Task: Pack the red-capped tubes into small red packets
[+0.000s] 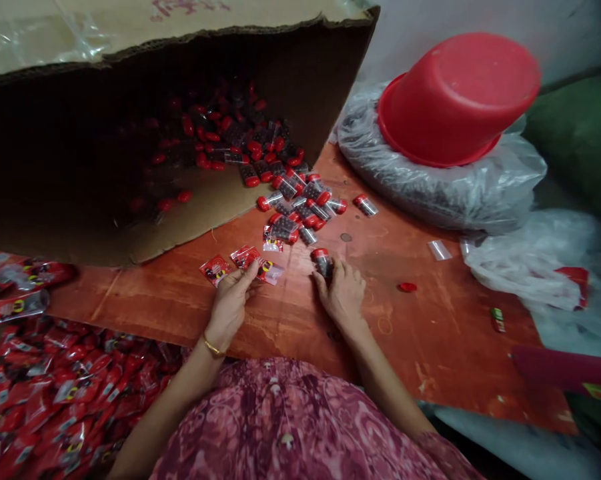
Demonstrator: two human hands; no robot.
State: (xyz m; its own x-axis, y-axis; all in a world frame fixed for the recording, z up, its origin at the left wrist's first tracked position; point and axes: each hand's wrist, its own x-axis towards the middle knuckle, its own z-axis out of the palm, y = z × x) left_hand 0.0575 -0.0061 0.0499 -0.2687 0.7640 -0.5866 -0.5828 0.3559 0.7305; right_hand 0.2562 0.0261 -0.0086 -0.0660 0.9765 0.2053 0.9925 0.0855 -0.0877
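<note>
As left hand (229,305) holds sachets (247,258), print unreadable

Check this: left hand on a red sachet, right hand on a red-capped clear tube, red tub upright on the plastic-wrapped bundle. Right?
One thing is off: the red plastic tub is upside down, not upright, tilted with its rim down on the plastic-wrapped bundle, as the head view shows. The rest stands: left hand on a red sachet, right hand on a red-capped clear tube.

An upturned red plastic basin (459,100) sits tilted on a plastic-wrapped bundle (420,193)
</note>
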